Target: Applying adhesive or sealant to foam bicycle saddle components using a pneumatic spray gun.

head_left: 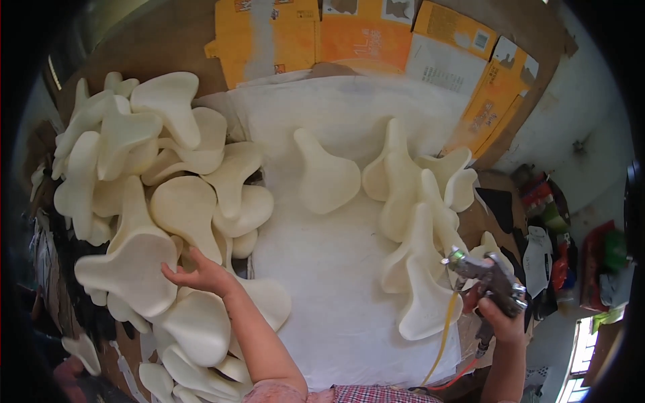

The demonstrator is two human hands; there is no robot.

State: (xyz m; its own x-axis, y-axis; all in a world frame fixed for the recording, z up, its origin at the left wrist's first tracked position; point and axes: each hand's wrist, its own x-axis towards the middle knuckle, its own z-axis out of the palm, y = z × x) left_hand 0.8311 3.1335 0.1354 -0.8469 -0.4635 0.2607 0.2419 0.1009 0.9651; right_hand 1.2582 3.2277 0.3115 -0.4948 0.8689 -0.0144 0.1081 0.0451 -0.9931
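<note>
My left hand (205, 274) reaches into the heap on the left, thumb and fingers apart. Its fingertips are at the right edge of a cream, saddle-shaped foam piece (138, 272); whether they touch it I cannot tell. More foam pieces of the same shape lie around it, among them a rounded one (185, 208) just above the hand. In my right hand (500, 319) is a metal spray gun (494, 275), with a yellow hose and a red hose running down from it. Below and left of the gun rests another foam piece (426, 305).
White sheeting (322, 282) covers the middle of the table. On it lies a single foam piece (329, 174), with several overlapping ones (400, 178) to its right. Flattened orange cardboard (366, 47) lines the far edge. Assorted items (557, 262) crowd the right side.
</note>
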